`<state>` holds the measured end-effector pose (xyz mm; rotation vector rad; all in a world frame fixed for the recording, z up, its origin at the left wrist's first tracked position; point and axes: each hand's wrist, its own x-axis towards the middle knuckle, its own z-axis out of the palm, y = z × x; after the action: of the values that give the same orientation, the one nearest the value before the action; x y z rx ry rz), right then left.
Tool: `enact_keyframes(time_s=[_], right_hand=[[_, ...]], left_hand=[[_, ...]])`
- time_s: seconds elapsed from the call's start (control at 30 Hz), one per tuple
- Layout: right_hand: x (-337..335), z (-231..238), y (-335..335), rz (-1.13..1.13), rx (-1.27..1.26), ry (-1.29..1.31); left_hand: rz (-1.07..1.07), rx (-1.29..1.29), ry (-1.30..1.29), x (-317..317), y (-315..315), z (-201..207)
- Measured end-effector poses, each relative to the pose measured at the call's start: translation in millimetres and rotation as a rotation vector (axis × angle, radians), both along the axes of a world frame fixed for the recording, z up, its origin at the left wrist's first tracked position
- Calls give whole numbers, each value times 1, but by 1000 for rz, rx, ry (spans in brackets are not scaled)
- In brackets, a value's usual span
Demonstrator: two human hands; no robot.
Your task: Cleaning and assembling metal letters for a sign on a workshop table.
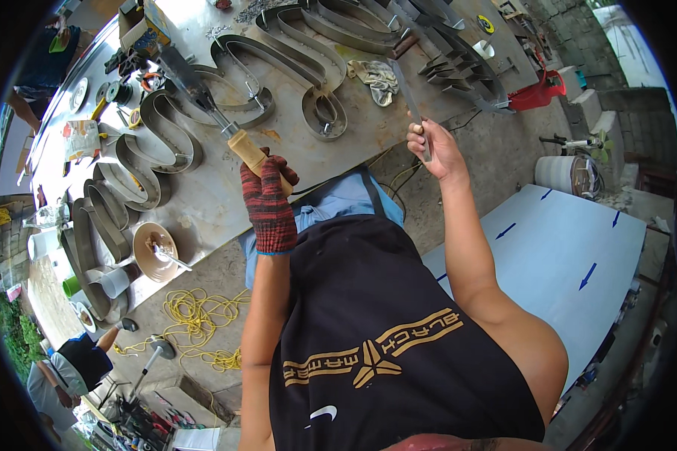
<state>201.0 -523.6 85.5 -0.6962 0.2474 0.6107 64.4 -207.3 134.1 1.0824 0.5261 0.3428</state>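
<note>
My left hand (269, 201), in a red and black striped glove, is closed round the wooden handle of a soldering iron (242, 144). The iron's dark metal head points up and left over the metal table (226, 207). Bare, my right hand (438, 150) pinches a thin, flat grey metal strip (409, 92) near its lower end, and the strip rises toward the table. Beyond that hand lies a crumpled pale rag (377, 81). Curved metal strip shapes (325, 119) stand on edge across the tabletop, nearest to the iron's far side.
A bowl with a spoon (144, 264) stands near the table's left end, beside plastic cups (114, 283). Yellow cord (197, 316) lies coiled on the floor. At right are a red container (540, 90) and a pale sheet with blue arrows (545, 240). Another person (60, 383) is at lower left.
</note>
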Motion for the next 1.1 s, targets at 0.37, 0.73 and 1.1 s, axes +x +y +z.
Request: enact_keyframes(time_s=[0.37, 0.73, 1.1], right_hand=[[-16, 15, 7, 122, 250, -25], [-5, 4, -4, 33, -53, -112], [-2, -63, 2, -90, -1604, -745]], left_hand=[[-3, 0, -2, -4, -4, 2], [20, -32, -9, -3, -1, -9], [12, -33, 4, -4, -3, 1]])
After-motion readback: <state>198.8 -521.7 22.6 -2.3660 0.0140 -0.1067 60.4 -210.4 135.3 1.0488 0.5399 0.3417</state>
